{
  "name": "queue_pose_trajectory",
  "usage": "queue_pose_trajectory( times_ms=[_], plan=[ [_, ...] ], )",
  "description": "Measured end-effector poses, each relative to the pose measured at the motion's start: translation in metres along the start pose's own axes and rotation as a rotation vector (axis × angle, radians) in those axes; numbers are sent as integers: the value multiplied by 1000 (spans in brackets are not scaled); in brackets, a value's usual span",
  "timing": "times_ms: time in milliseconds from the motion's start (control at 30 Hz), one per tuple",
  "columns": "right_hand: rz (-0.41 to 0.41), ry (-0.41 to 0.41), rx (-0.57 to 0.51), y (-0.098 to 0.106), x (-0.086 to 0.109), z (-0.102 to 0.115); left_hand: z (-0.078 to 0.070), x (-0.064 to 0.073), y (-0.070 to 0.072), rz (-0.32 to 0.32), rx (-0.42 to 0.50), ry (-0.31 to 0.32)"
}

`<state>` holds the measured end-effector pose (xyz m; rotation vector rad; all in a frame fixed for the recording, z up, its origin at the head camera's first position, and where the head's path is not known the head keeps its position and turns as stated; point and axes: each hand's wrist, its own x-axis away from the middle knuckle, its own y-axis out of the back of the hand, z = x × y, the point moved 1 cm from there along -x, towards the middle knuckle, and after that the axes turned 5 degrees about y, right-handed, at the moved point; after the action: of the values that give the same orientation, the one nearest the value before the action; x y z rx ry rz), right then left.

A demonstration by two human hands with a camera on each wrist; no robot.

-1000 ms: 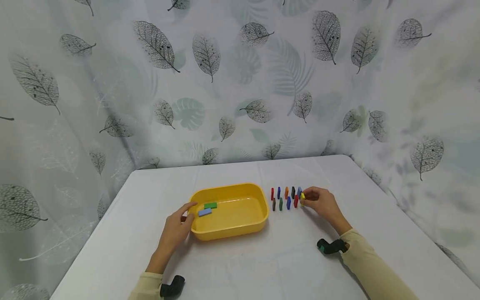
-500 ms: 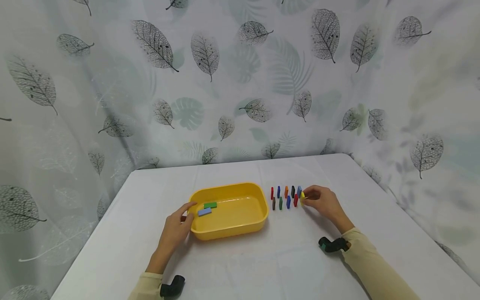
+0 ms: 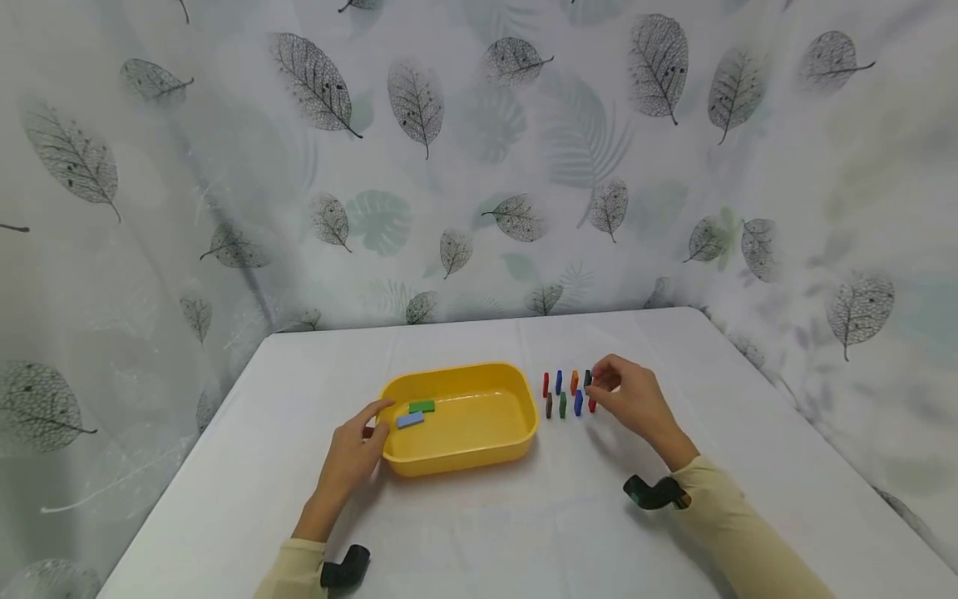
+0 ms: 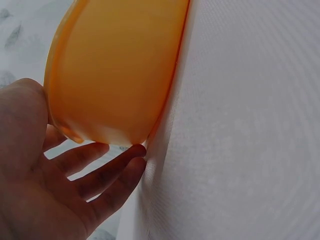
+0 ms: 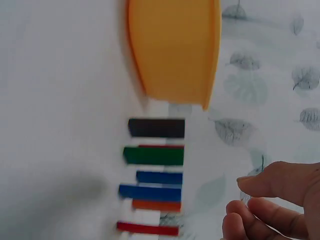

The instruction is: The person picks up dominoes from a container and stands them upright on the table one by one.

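My left hand (image 3: 352, 449) holds the left end of a yellow plastic tray (image 3: 467, 464). In the left wrist view its thumb is at the rim and its fingers lie along the end wall. Inside the tray lie a green block (image 3: 422, 407) and a light blue block (image 3: 410, 421). Right of the tray, thin domino-like blocks stand upright in two rows, among them a brown block (image 5: 157, 128), a green block (image 5: 154, 155) and a red block (image 5: 147, 228). My right hand (image 3: 636, 401) hovers at the rows' right end, thumb and fingers apart, nothing seen between them. It hides the yellow and light blue blocks there.
A white cloth covers the table (image 3: 479, 532). Leaf-printed curtains (image 3: 479, 166) hang behind it and along both sides. The tray's right end stands close to the standing blocks. A dark camera mount sits at each wrist.
My right hand has let go of the yellow block at the right end of the front row and moved up and left. My left hand stays on the tray.
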<state>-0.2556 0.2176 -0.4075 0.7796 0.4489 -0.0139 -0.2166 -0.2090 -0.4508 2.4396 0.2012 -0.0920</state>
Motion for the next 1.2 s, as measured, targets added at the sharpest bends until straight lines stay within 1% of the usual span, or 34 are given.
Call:
queue_pose_trajectory(
  times_ms=[100, 233, 433, 533, 667, 900, 1067, 1200],
  plan=[
    [14, 65, -16, -7, -7, 26, 0, -2, 0, -2, 0, -6],
    [28, 147, -32, -16, -17, 54, 0, -3, 1, 0, -2, -10],
    [62, 256, -86, -33, -28, 84, 0, -4, 2, 6, -7, -17],
    [87, 311, -126, -46, -32, 95, 1, -5, 2, 11, -8, -21],
    [163, 347, -159, -68, -34, 109, 1, -5, 1, 21, -3, -14],
    [305, 349, -120, -107, -41, 130, 0, -4, 0, 17, 3, -16],
    [415, 355, -126, -137, -45, 141, 1, -2, 1, 19, 9, -16],
    [479, 356, -128, -158, -49, 149, 2, -1, 3, 11, 17, -27]
  ],
)
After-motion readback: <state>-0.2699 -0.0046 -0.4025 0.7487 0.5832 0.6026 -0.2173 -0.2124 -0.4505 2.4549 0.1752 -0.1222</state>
